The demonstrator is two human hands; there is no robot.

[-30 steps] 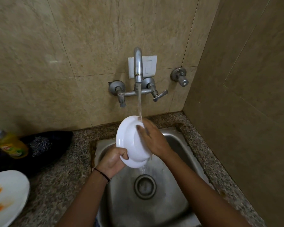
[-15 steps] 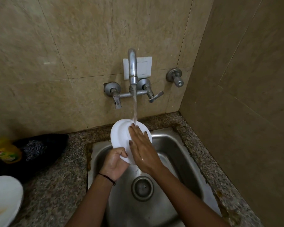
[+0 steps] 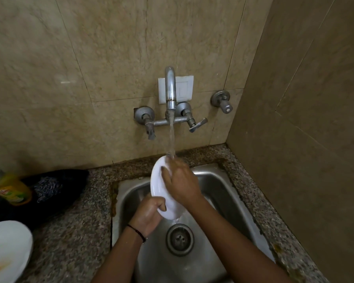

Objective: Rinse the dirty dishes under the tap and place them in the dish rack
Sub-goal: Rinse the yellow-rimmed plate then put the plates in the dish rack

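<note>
As the tap (image 3: 170,88) runs, plate (image 3: 158,186): white, clean-looking, tipped on edge over the sink (image 3: 219,180), stream striking its top rim.
Left hand (image 3: 149,215): clamped round the lower rim, thumb over it.
Right hand (image 3: 181,180): spread flat on the plate's face, fingers up in the stream, grasping nothing.

Light was dim and warm; a faint glare sat left of the tap (image 3: 170,88), far edges bent and blurred.
</note>
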